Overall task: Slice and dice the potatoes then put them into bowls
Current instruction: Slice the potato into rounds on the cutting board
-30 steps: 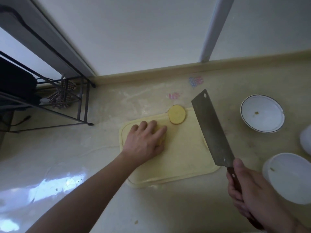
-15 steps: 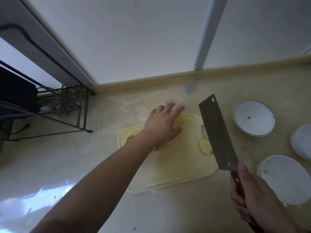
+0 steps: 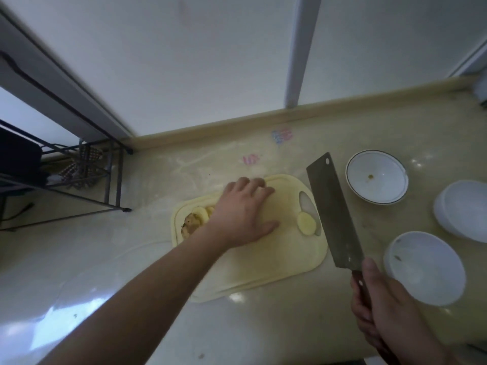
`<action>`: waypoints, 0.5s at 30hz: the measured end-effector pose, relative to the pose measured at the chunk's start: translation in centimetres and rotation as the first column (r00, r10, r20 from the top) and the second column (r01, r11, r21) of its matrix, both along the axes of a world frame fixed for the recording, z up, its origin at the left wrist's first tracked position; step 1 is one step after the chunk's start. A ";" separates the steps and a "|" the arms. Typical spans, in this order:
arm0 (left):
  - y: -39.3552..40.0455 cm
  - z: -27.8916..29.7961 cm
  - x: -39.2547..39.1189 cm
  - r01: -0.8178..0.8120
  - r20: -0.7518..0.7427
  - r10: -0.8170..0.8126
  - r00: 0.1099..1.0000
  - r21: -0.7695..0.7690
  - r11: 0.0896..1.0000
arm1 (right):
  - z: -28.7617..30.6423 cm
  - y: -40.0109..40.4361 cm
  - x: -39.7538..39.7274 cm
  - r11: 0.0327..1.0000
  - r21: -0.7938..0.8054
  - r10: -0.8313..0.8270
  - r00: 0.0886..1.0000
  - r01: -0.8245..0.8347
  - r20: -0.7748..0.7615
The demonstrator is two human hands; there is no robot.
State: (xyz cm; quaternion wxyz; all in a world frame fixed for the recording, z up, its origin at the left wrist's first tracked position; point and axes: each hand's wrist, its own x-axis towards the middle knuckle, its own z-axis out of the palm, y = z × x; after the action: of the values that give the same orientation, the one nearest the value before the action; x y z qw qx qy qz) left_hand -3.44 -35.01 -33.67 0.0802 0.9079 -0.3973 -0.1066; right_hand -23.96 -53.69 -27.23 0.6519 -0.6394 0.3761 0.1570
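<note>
A pale yellow cutting board [image 3: 266, 264] lies on the counter. My left hand [image 3: 243, 212] lies flat on its far middle, fingers spread; whether a slice is under it I cannot tell. Several potato slices and a skin-on end piece [image 3: 196, 218] sit at the board's left end, just behind my wrist. One round potato slice [image 3: 306, 223] lies at the right end beside the board's handle hole. My right hand [image 3: 379, 309] grips the wooden handle of a cleaver [image 3: 333, 209], whose blade hangs over the board's right edge, tip pointing away.
Three white bowls stand to the right: a dark-rimmed bowl [image 3: 376, 177] at the back, one bowl [image 3: 424, 267] near my right hand, another bowl [image 3: 463, 209] at the far right. A black wire rack [image 3: 87, 177] stands at the back left. The wall runs behind.
My left hand went from the slices at the left to the round slice at the board's far edge, and now lies flat mid-board. That slice is out of sight. The cleaver barely moved.
</note>
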 end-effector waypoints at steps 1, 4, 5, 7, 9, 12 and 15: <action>-1.5 0.1 -1.2 0.057 -0.027 -0.058 0.998 -0.042 0.997 | 0.1 -0.1 -0.1 1.000 0.005 0.003 1.000 -0.003 -0.002; -5.5 -0.9 -4.1 0.219 -0.060 -0.223 0.973 -0.071 0.973 | 0.4 -0.8 -0.3 1.000 -0.004 -0.004 1.000 0.004 -0.009; -6.2 -1.5 -4.6 0.243 -0.073 -0.248 0.966 -0.072 0.967 | 0.5 -1.2 -0.4 1.000 -0.010 0.007 1.000 -0.007 -0.013; -6.6 -2.5 -5.0 0.263 -0.067 -0.271 0.960 -0.109 0.958 | 0.6 -1.9 -0.6 1.000 -0.020 0.017 1.000 -0.018 -0.014; -6.3 -3.3 -5.1 0.278 -0.006 -0.281 0.960 -0.129 0.952 | 0.6 -2.4 -0.7 1.000 -0.022 0.006 1.000 -0.006 -0.015; -5.4 -3.9 -5.7 0.301 0.093 -0.290 0.953 -0.148 0.942 | 0.5 -2.9 -0.8 1.000 -0.016 0.011 1.000 -0.012 -0.005; -4.1 -3.4 -6.7 0.178 0.043 -0.173 0.984 -0.234 0.956 | 0.1 -3.1 -0.8 0.999 0.009 0.053 0.998 -0.053 -0.018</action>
State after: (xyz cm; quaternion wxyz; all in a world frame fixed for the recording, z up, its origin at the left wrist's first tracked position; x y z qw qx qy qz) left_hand -10.16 -39.12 -37.04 0.1738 0.8541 -0.4871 -0.0554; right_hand -24.72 -56.80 -27.13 0.6468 -0.6451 0.3642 0.1815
